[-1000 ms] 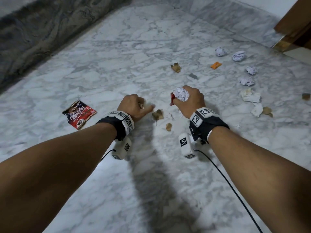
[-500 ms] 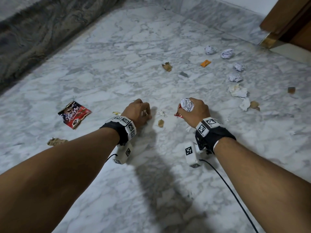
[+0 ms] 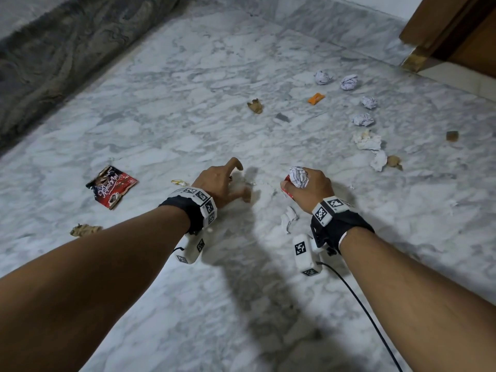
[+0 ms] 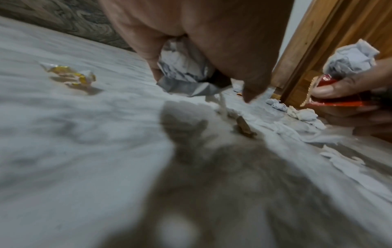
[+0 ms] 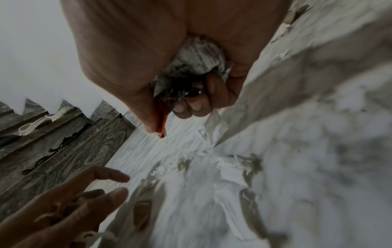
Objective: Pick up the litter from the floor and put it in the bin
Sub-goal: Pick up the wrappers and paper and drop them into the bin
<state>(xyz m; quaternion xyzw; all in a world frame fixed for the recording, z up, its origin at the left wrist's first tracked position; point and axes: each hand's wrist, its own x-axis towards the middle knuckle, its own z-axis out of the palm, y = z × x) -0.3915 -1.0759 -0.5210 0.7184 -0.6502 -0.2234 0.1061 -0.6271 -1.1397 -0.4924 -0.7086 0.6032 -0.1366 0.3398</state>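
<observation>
My left hand (image 3: 241, 181) hovers low over the marble floor (image 3: 188, 124), index finger and thumb spread apart. Its other fingers hold crumpled paper and a silver wrapper (image 4: 184, 70) against the palm. A small brown scrap (image 4: 244, 127) lies on the floor just under the thumb. My right hand (image 3: 303, 183) grips a crumpled paper ball (image 3: 298, 177) together with a red wrapper (image 3: 286, 189). Torn white paper (image 3: 288, 220) lies beside the right wrist. No bin is in view.
A yellow sweet wrapper (image 3: 178, 182), a dark red snack packet (image 3: 111, 186) and a brown wad (image 3: 84, 229) lie to the left. Several paper balls (image 3: 349, 81), an orange wrapper (image 3: 316, 98) and scraps lie far right. A wooden door frame (image 3: 456, 30) stands top right, a dark stone border (image 3: 53, 49) top left.
The left hand was a closed fist; its index finger and thumb have now spread over the floor. A brown scrap seen beside it a second ago is gone. The right hand keeps its grip.
</observation>
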